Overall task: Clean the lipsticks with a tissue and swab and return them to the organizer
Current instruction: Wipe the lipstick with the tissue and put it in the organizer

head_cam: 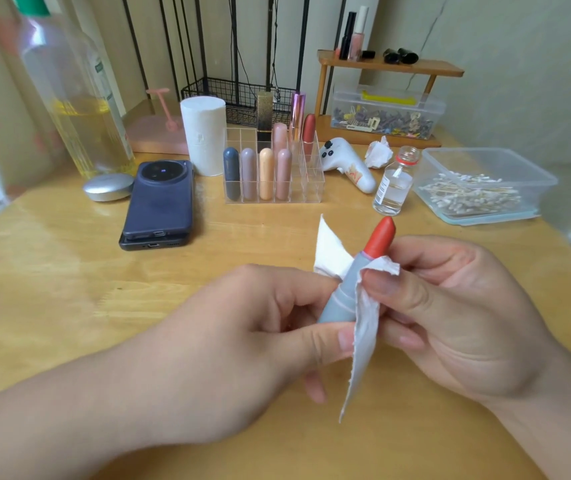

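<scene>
Wooden table [69, 289]: grey lipstick [346, 291], red tip.

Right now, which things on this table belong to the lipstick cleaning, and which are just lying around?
In the job: open lipstick, tissue, clear organizer, cotton swabs, tissue roll, probably the small glass bottle.
Lying about: two stacked phones, silver oval case, large bottle, white panda gadget, hair-clip box.

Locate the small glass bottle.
Head view, right of centre: glass bottle upright on the table, between the organizer and the swab tub.
</scene>
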{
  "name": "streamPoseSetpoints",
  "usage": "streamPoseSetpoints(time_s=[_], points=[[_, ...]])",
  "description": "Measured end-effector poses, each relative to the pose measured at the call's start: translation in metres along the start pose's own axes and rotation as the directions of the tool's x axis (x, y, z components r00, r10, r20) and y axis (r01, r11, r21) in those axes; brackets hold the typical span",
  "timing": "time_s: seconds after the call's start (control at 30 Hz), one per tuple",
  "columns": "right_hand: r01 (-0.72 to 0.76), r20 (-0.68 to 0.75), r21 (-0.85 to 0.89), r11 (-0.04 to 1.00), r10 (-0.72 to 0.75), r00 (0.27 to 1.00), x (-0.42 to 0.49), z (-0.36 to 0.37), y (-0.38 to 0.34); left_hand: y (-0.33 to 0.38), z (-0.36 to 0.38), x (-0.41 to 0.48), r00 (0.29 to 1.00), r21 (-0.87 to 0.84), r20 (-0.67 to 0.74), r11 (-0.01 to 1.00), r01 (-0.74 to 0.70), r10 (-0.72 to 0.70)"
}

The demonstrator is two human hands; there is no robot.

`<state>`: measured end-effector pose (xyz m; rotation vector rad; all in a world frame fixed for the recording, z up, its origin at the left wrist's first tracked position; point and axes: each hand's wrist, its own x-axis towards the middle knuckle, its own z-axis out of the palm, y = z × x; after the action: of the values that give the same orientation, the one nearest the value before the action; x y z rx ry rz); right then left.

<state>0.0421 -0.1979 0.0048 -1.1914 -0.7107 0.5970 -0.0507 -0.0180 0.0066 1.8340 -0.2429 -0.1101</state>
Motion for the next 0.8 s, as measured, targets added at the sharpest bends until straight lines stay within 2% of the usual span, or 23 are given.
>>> streamPoseSetpoints(time_s=[0.17, 0.27, 0.43, 0.53, 0.6, 0.7, 0.8], points=[[-0.043, 0.063, 0.0, 0.999, 0.043, 0.997, 0.001, -0.004, -0.003, 0.0, 0.0, 0.005, 0.979, -0.402, 0.204, 0.91, 0.101, -0.018], [-0.063, 0.115, 0.04, 0.997, 0.058, 0.992, 0.001, -0.004, -0.005, 0.0, 0.0, 0.007, 0.963, -0.46, 0.268, 0.878, 0.131, -0.003], [-0.028, 0.042, 0.003, 1.0, 0.027, 0.999, -0.001, -0.002, -0.003, 0.006, 0.009, 0.005, 0.997, -0.322, 0.072, 0.945, 0.051, -0.03], [-0.003, -0.056, -0.035, 0.999, 0.001, 0.998, -0.003, 0.002, -0.003, 0.003, 0.012, 0.003, 0.986, -0.199, -0.141, 0.978, 0.062, -0.091], [0.015, -0.067, -0.042, 0.999, -0.018, 0.998, -0.003, 0.003, -0.003, 0.0, 0.009, 0.003, 0.981, -0.19, -0.164, 0.98, 0.067, -0.099], [0.031, -0.016, -0.011, 0.999, -0.031, 0.999, -0.002, -0.001, -0.003, 0.0, 0.002, 0.006, 0.996, -0.341, 0.082, 0.939, 0.047, -0.02], [-0.049, 0.106, 0.087, 0.995, 0.039, 0.994, 0.001, -0.006, -0.004, -0.001, 0.0, 0.008, 0.967, -0.41, 0.256, 0.905, 0.115, -0.007]])
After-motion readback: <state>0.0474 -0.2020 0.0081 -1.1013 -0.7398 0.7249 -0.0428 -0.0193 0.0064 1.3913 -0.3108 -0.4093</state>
